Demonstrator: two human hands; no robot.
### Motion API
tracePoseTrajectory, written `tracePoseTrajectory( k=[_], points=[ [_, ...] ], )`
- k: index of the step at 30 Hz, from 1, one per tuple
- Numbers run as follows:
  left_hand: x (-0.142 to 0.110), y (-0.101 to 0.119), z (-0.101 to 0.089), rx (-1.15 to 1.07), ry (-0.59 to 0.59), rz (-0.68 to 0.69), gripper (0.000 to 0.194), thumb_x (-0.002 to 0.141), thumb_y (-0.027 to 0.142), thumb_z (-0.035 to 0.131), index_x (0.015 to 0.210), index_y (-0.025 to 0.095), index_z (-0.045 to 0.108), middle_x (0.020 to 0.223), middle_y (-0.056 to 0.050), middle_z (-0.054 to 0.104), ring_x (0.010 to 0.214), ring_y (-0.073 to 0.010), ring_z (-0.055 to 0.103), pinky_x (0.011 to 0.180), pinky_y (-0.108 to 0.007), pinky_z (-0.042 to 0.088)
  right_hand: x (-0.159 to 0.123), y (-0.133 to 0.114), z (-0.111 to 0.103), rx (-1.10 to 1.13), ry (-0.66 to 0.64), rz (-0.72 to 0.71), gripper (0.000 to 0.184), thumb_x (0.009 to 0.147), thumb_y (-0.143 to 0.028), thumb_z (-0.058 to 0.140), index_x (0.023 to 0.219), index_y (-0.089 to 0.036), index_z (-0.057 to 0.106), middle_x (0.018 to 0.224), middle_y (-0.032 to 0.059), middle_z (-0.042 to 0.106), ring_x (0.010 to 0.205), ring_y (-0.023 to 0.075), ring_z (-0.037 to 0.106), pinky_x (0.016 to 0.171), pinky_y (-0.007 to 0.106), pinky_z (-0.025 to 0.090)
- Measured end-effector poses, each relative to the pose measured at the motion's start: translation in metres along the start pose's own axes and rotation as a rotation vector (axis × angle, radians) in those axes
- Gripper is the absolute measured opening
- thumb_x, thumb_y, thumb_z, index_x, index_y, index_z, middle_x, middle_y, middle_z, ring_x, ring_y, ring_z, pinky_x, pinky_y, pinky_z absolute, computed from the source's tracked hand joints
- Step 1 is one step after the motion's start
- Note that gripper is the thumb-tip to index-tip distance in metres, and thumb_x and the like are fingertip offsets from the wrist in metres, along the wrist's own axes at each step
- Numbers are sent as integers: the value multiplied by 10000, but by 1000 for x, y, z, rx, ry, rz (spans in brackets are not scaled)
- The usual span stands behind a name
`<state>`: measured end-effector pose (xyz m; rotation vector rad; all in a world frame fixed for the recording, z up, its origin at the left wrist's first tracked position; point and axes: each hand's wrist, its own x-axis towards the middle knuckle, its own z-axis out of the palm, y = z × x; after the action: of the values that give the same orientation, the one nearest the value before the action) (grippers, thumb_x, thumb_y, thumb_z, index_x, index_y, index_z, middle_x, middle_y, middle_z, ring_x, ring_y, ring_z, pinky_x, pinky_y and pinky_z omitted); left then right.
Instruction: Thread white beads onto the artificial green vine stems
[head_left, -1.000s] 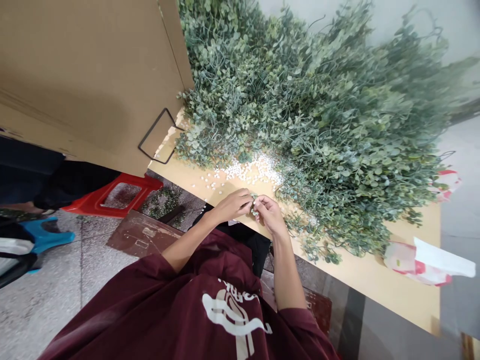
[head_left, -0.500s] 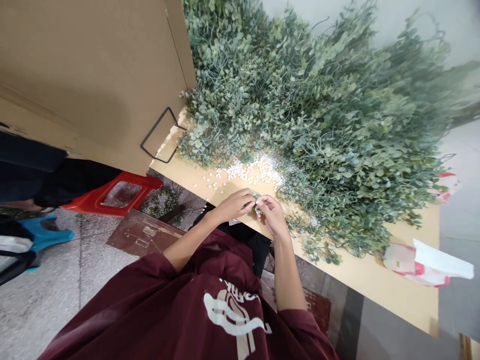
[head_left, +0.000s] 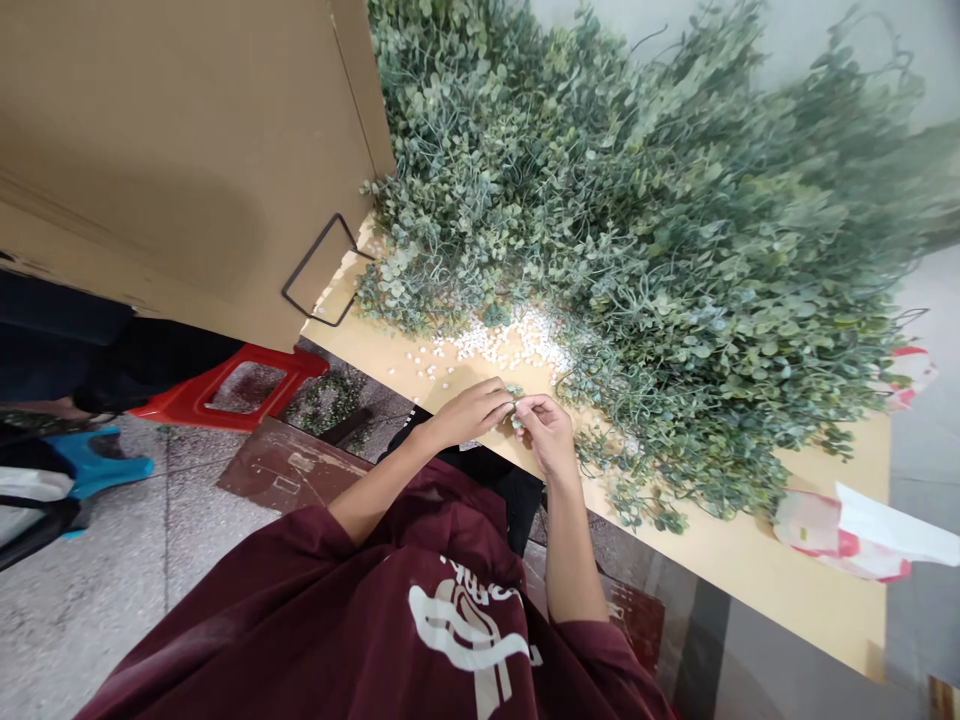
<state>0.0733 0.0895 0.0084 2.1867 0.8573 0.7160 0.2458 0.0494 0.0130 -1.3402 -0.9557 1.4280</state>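
Note:
My left hand (head_left: 471, 411) and my right hand (head_left: 549, 432) meet at the near edge of a light wooden table (head_left: 780, 573). Both pinch a small green leafy sprig (head_left: 514, 408) between their fingertips. Just beyond them lies a scatter of small white beads (head_left: 504, 340). A big heap of artificial green foliage (head_left: 645, 240) covers most of the table behind and to the right of my hands.
A large cardboard box (head_left: 180, 150) stands at the left, with a black wire loop (head_left: 324, 270) by its corner. A red stool (head_left: 225, 388) and a blue stool (head_left: 97, 472) sit on the floor at left. A red-and-white plastic bag (head_left: 847, 525) lies on the table's right end.
My hands stay together on the sprig, with only small finger movements. The view has shifted slightly.

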Motion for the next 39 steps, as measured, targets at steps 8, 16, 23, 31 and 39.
tracePoseTrajectory(
  k=[8, 16, 23, 31, 39],
  points=[
    [0, -1, 2, 12, 2, 4, 321, 1012, 321, 349, 902, 156, 602, 876, -62, 526, 844, -167, 521, 779, -275, 437, 0, 0, 1, -40, -7, -24, 250, 784, -433, 692, 858, -196, 656, 703, -6, 605, 504, 94, 513, 479, 244, 469],
    [0, -1, 1, -130, 344, -171, 196, 981, 310, 436, 1049, 180, 566, 1040, -82, 600, 985, -169, 581, 863, -289, 466, -1, 5, -4, -9, 134, -115, 275, 841, -442, 604, 1000, -221, 637, 820, 20, 607, 561, 107, 518, 490, 241, 439],
    [1, 2, 0, -134, 347, -272, 226, 912, 273, 540, 1122, 191, 526, 1160, -73, 610, 959, -155, 611, 895, -290, 478, 4, -8, -14, -465, 91, -239, 337, 849, -373, 587, 1159, -241, 605, 835, 34, 614, 639, 159, 523, 568, 269, 420],
    [9, 4, 3, 52, 224, -326, 273, 866, 323, 613, 1095, 186, 557, 969, -46, 655, 869, -202, 607, 799, -321, 482, 21, -23, -4, -861, 31, -290, 129, 855, -310, 552, 785, -217, 606, 720, 27, 595, 651, 171, 524, 629, 283, 399],
    [11, -2, 5, 130, 115, -128, 185, 942, 304, 524, 1056, 200, 627, 1006, -43, 676, 972, -216, 616, 834, -328, 421, 7, -10, -18, -123, 39, -54, 259, 808, -437, 666, 838, -181, 644, 700, 16, 653, 566, 121, 611, 519, 234, 473]
  ],
)
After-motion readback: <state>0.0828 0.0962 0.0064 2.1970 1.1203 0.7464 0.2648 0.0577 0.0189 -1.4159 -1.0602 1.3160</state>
